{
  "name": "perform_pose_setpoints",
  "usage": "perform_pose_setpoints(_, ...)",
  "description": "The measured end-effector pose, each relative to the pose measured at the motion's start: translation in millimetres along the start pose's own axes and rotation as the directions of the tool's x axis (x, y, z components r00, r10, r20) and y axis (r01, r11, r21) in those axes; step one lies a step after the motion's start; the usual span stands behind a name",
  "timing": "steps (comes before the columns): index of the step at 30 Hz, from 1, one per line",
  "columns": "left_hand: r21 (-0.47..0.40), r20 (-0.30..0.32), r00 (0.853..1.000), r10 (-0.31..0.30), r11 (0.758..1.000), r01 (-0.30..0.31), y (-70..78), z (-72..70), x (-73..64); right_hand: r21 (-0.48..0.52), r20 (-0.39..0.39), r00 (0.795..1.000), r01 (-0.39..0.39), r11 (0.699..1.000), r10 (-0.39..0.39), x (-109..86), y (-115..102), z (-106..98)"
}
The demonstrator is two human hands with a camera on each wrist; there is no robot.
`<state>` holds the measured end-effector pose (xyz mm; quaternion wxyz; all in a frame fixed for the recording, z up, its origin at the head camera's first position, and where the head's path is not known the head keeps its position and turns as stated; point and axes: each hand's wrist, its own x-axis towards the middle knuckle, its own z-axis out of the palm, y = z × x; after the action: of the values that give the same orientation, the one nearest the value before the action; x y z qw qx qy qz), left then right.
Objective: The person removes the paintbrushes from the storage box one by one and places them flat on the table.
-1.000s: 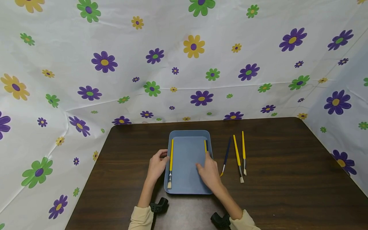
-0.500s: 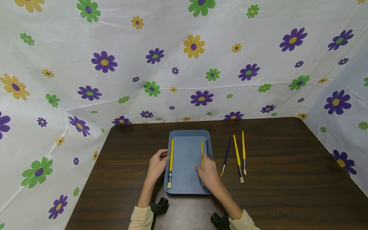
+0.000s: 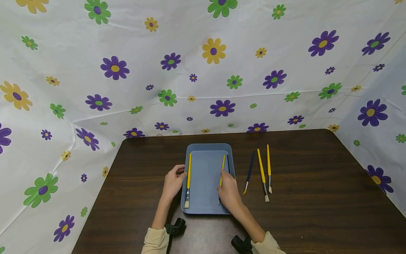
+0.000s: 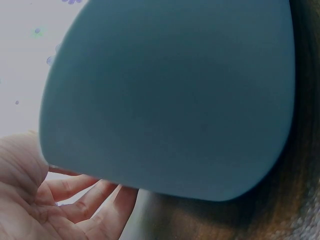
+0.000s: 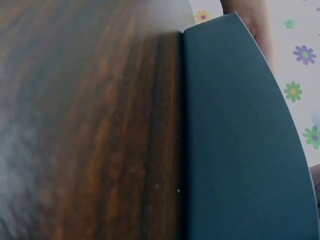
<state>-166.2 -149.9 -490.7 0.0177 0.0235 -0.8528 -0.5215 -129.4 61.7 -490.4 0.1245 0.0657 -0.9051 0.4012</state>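
Observation:
A blue-grey tray (image 3: pixel 206 197) lies on the table, its outer wall filling much of both wrist views. My left hand (image 3: pixel 172 181) holds the tray's left edge, thumb at the rim and bent fingers (image 4: pixel 102 205) along the side. Inside the tray, my right hand (image 3: pixel 229 190) pinches a thin yellow paintbrush (image 3: pixel 223 163) by its handle; the brush slants, lower end toward me, and fingers hide part of it. Just right of it, a dark-handled paintbrush (image 3: pixel 228 164) lies along the right wall, partly covered by the hand. A wider yellow paintbrush (image 3: pixel 189 171) lies along the left wall.
Right of the tray lie a dark blue paintbrush (image 3: pixel 250 171) and two yellow paintbrushes, a nearer one (image 3: pixel 261 165) and an outer one (image 3: pixel 268 160). A flowered cloth (image 3: pixel 196 81) hangs behind the brown table (image 3: pixel 317 197).
The thin yellow paintbrush has shifted left from beside the dark one and now slants, with my right hand gripping it. My left hand and the tray have stayed in place.

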Motion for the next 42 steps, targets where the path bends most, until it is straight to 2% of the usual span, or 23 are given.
perform_pose_setpoints(9, -0.001, 0.002, 1.0, -0.009, 1.0, 0.009, 0.5, 0.7, -0.1, -0.015, 0.0, 1.0, 0.017, 1.0, -0.017, -0.9, 1.5, 1.9)
perform_pose_setpoints(25, -0.005, 0.004, 1.0, -0.014, 1.0, 0.014, -0.9, 1.4, 0.5, -0.028, -0.077, 0.994, 0.069, 0.997, -0.071, -1.3, 1.7, 3.0)
perform_pose_setpoints(33, -0.009, 0.006, 1.0, -0.015, 1.0, 0.015, -1.1, 1.2, 0.0, -0.037, -0.04, 0.997, 0.068, 0.997, -0.069, -0.8, 4.0, 4.2)
perform_pose_setpoints(42, -0.004, 0.007, 1.0, -0.023, 1.0, 0.023, 0.0, 1.4, -0.4, -0.061, -0.035, 0.997, 0.062, 0.996, -0.064, -0.4, 3.4, 5.0)
